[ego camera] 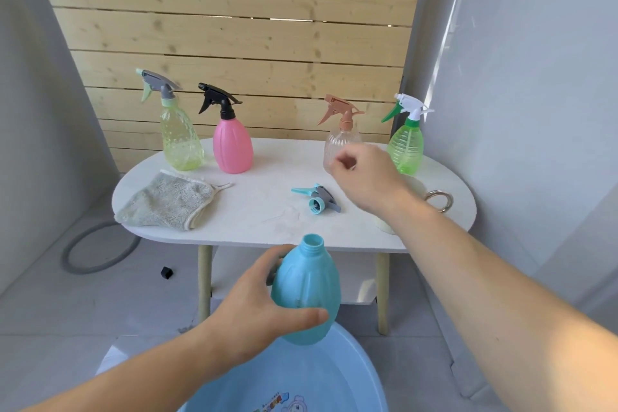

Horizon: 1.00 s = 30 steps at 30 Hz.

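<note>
My left hand grips a light blue bottle with no cap, its open neck pointing up, held above a blue basin. Its blue and grey spray head lies on the white table. My right hand hovers over the table just right of the spray head, fingers loosely curled and holding nothing, in front of the clear pinkish spray bottle.
Three more spray bottles stand at the back of the table: yellow-green, pink and green. A grey cloth lies at the left. A metal ring sits at the right edge. A grey hose lies on the floor.
</note>
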Each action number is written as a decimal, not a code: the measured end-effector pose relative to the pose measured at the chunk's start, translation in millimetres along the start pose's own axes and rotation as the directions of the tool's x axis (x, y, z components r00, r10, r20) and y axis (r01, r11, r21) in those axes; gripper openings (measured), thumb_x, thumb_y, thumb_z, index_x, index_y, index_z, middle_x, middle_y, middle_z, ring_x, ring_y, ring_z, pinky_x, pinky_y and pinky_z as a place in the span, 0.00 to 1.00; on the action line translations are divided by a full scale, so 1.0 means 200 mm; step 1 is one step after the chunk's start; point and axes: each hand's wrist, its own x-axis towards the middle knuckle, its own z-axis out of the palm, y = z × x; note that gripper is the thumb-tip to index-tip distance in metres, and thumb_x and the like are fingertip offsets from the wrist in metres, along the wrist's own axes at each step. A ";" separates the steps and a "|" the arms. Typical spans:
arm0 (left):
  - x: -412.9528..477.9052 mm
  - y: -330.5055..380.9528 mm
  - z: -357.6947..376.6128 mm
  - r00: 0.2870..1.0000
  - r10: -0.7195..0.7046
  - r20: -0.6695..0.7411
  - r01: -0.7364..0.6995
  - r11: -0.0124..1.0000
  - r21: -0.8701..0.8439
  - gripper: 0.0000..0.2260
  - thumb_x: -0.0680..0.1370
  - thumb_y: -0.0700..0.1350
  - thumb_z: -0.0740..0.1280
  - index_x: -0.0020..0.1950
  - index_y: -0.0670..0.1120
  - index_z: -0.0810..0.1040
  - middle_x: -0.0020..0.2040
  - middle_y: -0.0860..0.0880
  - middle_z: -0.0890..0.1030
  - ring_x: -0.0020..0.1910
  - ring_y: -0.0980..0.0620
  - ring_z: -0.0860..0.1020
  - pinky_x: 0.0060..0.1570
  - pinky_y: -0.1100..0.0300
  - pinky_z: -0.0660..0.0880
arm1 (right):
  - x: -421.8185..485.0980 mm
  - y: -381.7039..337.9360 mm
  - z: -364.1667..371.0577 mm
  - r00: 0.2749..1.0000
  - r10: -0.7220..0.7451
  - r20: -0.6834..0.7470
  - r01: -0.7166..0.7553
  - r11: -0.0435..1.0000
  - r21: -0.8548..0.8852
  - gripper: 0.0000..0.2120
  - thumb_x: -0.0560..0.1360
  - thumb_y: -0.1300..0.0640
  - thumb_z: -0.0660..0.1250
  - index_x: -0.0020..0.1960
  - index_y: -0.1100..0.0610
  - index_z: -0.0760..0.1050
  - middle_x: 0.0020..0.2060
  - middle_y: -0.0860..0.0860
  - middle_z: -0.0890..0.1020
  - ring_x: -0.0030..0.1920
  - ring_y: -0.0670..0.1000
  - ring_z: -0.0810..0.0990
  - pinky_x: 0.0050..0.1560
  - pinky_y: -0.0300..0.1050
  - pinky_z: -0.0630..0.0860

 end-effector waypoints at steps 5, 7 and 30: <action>-0.03 -0.02 -0.07 1.000 0.000 -0.023 -0.001 1.000 -0.007 0.34 0.63 0.48 0.83 0.65 0.63 0.75 0.57 0.58 0.83 0.59 0.59 0.81 0.58 0.54 0.82 | 0.04 0.10 0.31 0.951 0.172 0.257 -0.128 0.975 -0.179 0.14 0.79 0.47 0.63 0.62 0.47 0.78 0.59 0.51 0.78 0.63 0.57 0.71 0.57 0.48 0.73; -0.03 -0.03 -0.09 1.000 0.008 -0.029 -0.008 1.000 -0.004 0.34 0.63 0.49 0.83 0.65 0.64 0.75 0.58 0.58 0.83 0.60 0.60 0.80 0.58 0.56 0.81 | 0.07 0.15 0.38 0.920 0.250 0.301 -0.179 0.953 -0.243 0.17 0.79 0.44 0.61 0.66 0.45 0.74 0.65 0.51 0.76 0.66 0.60 0.66 0.63 0.52 0.68; -0.09 -0.06 -0.20 0.992 -0.077 -0.097 0.070 0.995 -0.075 0.34 0.60 0.50 0.84 0.64 0.62 0.77 0.55 0.55 0.85 0.56 0.53 0.84 0.58 0.48 0.82 | 0.05 -0.16 0.01 0.984 -0.086 0.155 0.073 0.993 0.089 0.10 0.76 0.58 0.71 0.57 0.53 0.81 0.56 0.52 0.75 0.52 0.48 0.78 0.58 0.38 0.71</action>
